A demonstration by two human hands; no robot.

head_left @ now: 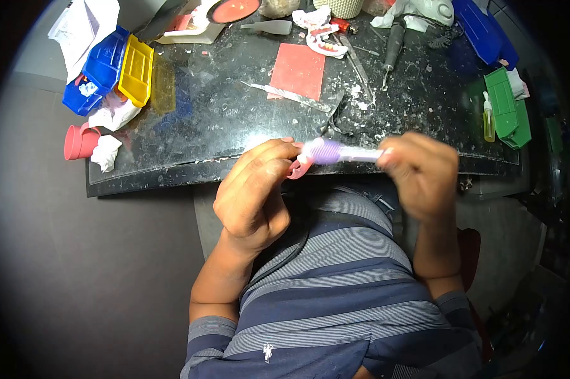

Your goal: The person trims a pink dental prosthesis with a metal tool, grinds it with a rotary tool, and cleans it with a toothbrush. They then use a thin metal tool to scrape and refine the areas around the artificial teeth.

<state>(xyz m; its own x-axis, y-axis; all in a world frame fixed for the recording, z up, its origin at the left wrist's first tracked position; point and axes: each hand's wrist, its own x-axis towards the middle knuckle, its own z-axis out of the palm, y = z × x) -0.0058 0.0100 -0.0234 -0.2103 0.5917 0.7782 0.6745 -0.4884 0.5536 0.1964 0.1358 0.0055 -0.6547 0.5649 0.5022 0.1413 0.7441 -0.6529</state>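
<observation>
Near the front edge of the black table, my left hand (253, 186) is closed on a small pink curved piece (299, 168), which looks like a denture part. My right hand (422, 174) grips the pale handle of a toothbrush (359, 154). The brush's blurred purple and white head meets the upper side of the pink piece, and its bristles are too smeared to make out. Beyond the hands lie a red wax sheet (297, 68), a thin white-handled knife (288, 95) across its lower edge, and dark metal tweezers (335, 112).
Blue (103, 72) and yellow (135, 69) bins stand at the left, near a pink cup (80, 142). Denture models (323, 39), a handpiece (394, 45) and white crumbs (359, 95) are farther back. Right: a green bin (509, 108) and small bottle (489, 119).
</observation>
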